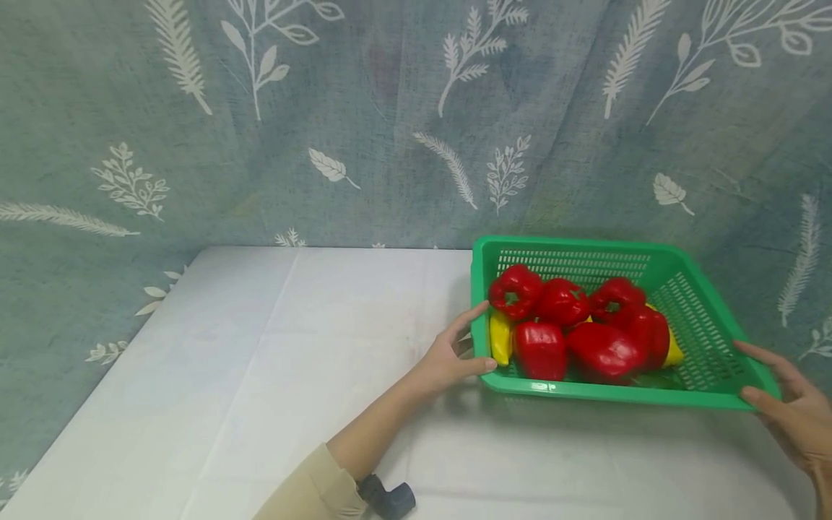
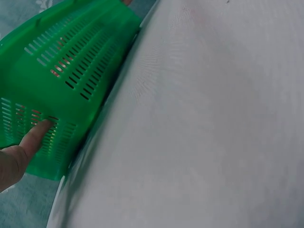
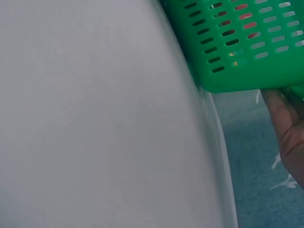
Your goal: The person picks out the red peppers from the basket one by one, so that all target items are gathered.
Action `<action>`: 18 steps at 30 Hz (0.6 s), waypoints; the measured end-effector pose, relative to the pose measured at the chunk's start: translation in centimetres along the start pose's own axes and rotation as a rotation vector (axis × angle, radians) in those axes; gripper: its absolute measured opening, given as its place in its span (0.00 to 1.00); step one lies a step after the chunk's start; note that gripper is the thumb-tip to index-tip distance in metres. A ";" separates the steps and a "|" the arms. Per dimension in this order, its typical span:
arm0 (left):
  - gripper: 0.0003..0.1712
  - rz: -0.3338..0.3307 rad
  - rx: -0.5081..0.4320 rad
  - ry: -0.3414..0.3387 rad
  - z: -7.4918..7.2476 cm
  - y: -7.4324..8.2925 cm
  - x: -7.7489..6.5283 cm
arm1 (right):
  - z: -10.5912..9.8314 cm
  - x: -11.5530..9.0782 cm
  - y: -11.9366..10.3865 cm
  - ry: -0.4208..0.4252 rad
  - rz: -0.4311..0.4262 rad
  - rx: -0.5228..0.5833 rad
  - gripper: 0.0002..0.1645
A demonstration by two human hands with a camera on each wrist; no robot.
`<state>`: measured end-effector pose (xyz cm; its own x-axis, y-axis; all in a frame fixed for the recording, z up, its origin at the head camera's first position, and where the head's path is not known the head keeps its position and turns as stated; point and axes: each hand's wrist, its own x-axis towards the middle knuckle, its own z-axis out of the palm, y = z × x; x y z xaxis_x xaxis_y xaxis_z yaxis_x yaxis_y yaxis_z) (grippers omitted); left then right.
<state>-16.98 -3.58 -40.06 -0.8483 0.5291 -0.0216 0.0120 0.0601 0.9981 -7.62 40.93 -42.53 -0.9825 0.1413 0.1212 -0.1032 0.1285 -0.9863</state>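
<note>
A green plastic basket [image 1: 585,391] with slotted walls sits at the right of the white table, near its back edge. Inside lie several glossy red bell peppers [image 1: 541,350], with a long yellow piece [image 1: 500,338] at the left wall and another yellow piece [image 1: 674,352] at the right. Something green shows faintly beneath them. My left hand [image 1: 448,359] grips the basket's left end, thumb at the front corner of the rim; one finger presses the slotted wall in the left wrist view. At the opposite end my right hand [image 1: 796,404] holds the front right corner, thumb on the rim.
A white cloth [image 1: 312,347] covers the table. Behind it hangs a grey-green curtain [image 1: 377,144] printed with white leaves. A dark device [image 1: 388,498] sits at the left sleeve's cuff, by the bottom edge of the head view.
</note>
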 end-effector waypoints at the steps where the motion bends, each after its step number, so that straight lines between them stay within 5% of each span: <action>1: 0.44 -0.004 -0.005 0.000 -0.2 0.0 -0.1 | 0.2 -0.1 -0.1 0.005 0.008 -0.042 0.40; 6: 0.44 0.017 -0.008 -0.003 -0.8 0.1 -0.5 | 0.9 -0.1 -0.4 0.029 0.029 -0.105 0.40; 18: 0.44 0.015 -0.023 0.024 -2.2 -0.5 -1.8 | 3.1 -0.1 -0.8 -0.030 0.049 0.077 0.41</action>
<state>-16.58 -6.41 -40.37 -0.8604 0.5096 -0.0051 0.0135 0.0328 0.9994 -7.92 37.77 -42.14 -0.9907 0.1163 0.0706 -0.0657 0.0457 -0.9968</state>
